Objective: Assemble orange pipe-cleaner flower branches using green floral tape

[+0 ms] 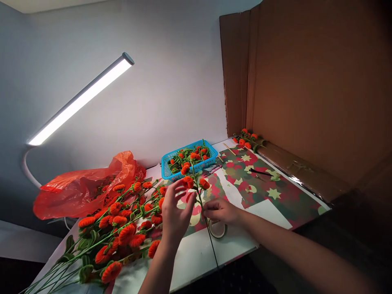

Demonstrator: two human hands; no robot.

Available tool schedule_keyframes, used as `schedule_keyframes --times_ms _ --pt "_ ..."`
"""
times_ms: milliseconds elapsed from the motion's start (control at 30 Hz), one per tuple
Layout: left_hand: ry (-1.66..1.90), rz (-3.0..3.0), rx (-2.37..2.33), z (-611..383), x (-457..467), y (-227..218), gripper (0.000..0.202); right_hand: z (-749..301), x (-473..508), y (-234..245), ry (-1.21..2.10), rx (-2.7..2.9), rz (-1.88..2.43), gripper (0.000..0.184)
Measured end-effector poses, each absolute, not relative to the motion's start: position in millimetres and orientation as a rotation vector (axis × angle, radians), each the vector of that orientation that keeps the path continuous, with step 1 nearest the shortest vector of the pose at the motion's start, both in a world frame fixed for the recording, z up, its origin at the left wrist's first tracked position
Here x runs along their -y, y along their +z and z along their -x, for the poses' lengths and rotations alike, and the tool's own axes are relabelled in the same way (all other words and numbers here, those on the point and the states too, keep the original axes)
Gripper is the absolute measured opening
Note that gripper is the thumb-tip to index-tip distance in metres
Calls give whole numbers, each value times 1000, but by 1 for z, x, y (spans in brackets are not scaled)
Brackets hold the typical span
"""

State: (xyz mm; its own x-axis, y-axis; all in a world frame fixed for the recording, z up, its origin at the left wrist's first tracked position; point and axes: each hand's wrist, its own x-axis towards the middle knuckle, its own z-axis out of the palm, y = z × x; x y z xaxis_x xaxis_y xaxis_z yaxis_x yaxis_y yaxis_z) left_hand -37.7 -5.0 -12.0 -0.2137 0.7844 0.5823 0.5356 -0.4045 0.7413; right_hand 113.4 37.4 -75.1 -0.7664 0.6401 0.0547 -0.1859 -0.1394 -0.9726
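A tall green stem point(211, 241) with several orange fuzzy pipe-cleaner blossoms point(204, 184) stands upright between my hands. My right hand point(223, 211) pinches this flower stem between thumb and fingertips, below the blossoms. My left hand point(177, 208) is raised on the other side, its fingers curved and apart. Their tips reach the left orange blossom point(188, 182); whether they press on it I cannot tell. Below my right hand, a roll of tape point(226, 231) lies near the white front part of the table. The stem's lower end hangs past the table edge.
Many finished orange flowers point(127, 233) lie at the left, by a red plastic bag point(73, 196). Behind stands a blue basket point(167, 174) of flower pieces, with scissors point(212, 170) beside it. A lit lamp point(82, 100) hangs left; cardboard point(294, 90) walls the right.
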Motion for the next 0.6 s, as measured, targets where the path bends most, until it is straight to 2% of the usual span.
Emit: schedule_keyframes --times_ms 133,300,467,600 --pt "1665 -1517 -1426 39 12 -30 46 -111 -38 -74 1980 1559 499 44" --pt "1705 -1479 -1503 33 24 -43 19 -113 -38 -71 1971 1540 551 46" --pt "1830 -1445 -1521 25 32 -52 17 -113 -38 -73 2010 1509 576 47" --pt "1792 -1574 -1548 28 30 -52 24 -113 -40 -78 2043 1523 524 46"
